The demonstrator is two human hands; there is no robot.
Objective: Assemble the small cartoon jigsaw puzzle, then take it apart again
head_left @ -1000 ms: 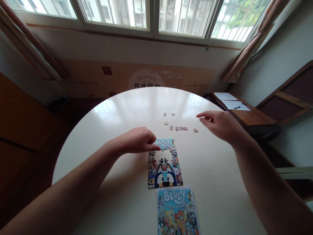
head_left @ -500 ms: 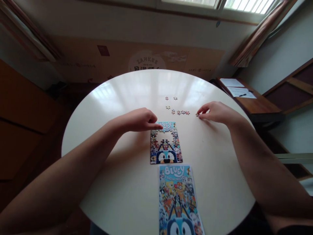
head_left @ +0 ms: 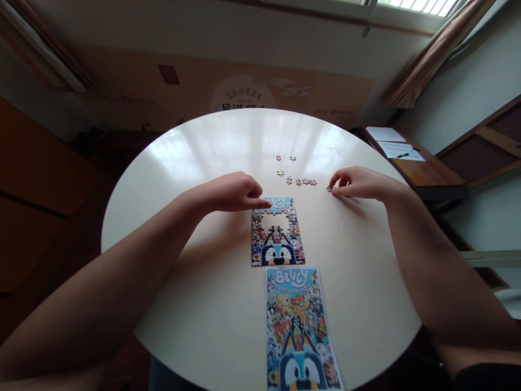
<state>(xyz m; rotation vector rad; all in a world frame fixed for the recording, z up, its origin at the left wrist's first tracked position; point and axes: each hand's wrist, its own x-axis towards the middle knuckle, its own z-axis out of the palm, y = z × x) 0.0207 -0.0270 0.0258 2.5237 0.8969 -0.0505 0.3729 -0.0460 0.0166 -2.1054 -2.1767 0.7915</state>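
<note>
A jigsaw puzzle (head_left: 279, 254) lies in the middle of the round white table, with a gap in its upper half where the tabletop shows through. My left hand (head_left: 238, 192) is closed, its fingers curled, and the outstretched thumb rests on the puzzle's top left part. To the right, my right hand (head_left: 355, 182) has a small puzzle piece (head_left: 329, 188) between thumb and fingertips, at the table surface. Several loose pieces (head_left: 306, 182) lie in a row between the hands. Farther back are a yellowish piece (head_left: 280, 173) and two more pieces (head_left: 293, 158).
Below the puzzle, toward me, lies a printed reference picture (head_left: 299, 326) with the same design. The white table (head_left: 195, 320) has a curved edge all round. A wooden side table (head_left: 423, 169) with papers (head_left: 401, 151) and a pen stands at the right.
The view has tilted slightly, so the table things appear a little higher. Both hands keep nearly the same places, the right one still at its piece.
</note>
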